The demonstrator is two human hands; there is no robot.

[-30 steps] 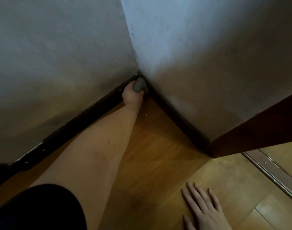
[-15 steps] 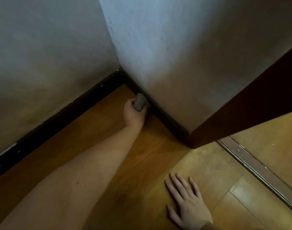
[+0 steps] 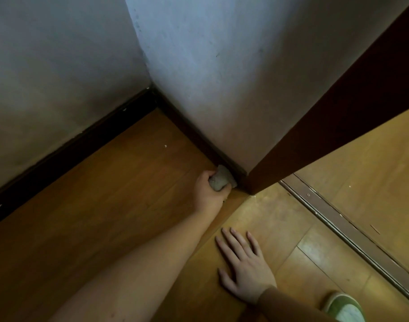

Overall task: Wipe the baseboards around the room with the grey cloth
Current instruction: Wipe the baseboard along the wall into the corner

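The left hand [image 3: 208,196] is gripping the one grey cloth [image 3: 219,181], pressing it against the baseboard [image 3: 199,138] beside the door frame [image 3: 326,126]. The right hand [image 3: 245,270] is lying flat, fingers spread, on the floor [image 3: 106,205].

A brown door frame [image 3: 333,117] was seen beside the white wall [image 3: 222,77]. A metal strip [image 3: 343,226] was laid across the wooden floor [image 3: 94,205]. A green slipper [image 3: 344,309] was seen near it.

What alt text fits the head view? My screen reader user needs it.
A left hand presses a balled grey cloth against the dark baseboard beside a brown door frame. The right hand rests flat on the wooden floor.
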